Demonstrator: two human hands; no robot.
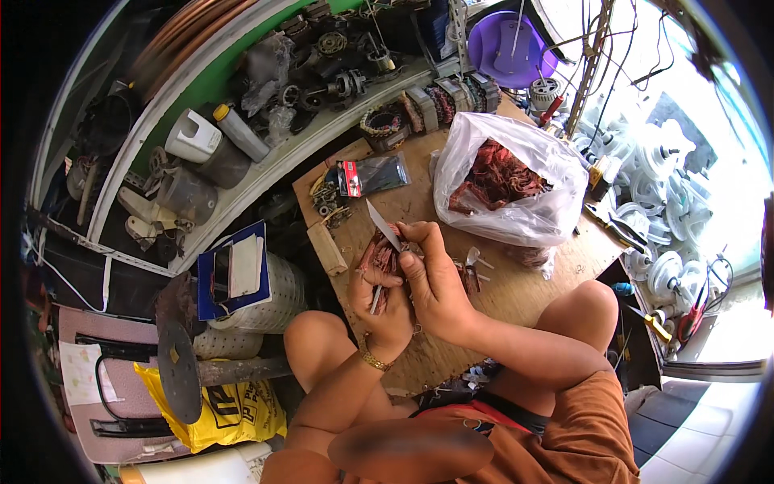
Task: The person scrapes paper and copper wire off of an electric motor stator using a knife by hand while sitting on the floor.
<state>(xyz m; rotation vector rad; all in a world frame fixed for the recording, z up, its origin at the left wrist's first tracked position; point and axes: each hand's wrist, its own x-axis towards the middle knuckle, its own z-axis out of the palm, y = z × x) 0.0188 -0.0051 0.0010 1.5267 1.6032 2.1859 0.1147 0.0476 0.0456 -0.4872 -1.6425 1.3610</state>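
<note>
My left hand (385, 319), with a gold band at its wrist, is closed around a bundle of reddish copper wire (384, 260). A short pale strip (376, 298) shows between its fingers; I cannot tell what it is. My right hand (439, 282) grips a knife (382, 223), its handle hidden in the palm and its bare blade slanting up and left past the wire. Both hands are close together over a wooden board (427, 355). Beyond them to the right, a white plastic bag (476, 149) stands full of tangled red-brown wire (505, 173).
Left of my hands lie a small wood block (326, 248), loose metal bits (325, 198) and a red-and-black packet (371, 175). Motor stators (427, 109) line the back edge. Pliers (617, 226) and clear plastic parts (665, 210) crowd the right. A perforated drum (282, 290) stands left.
</note>
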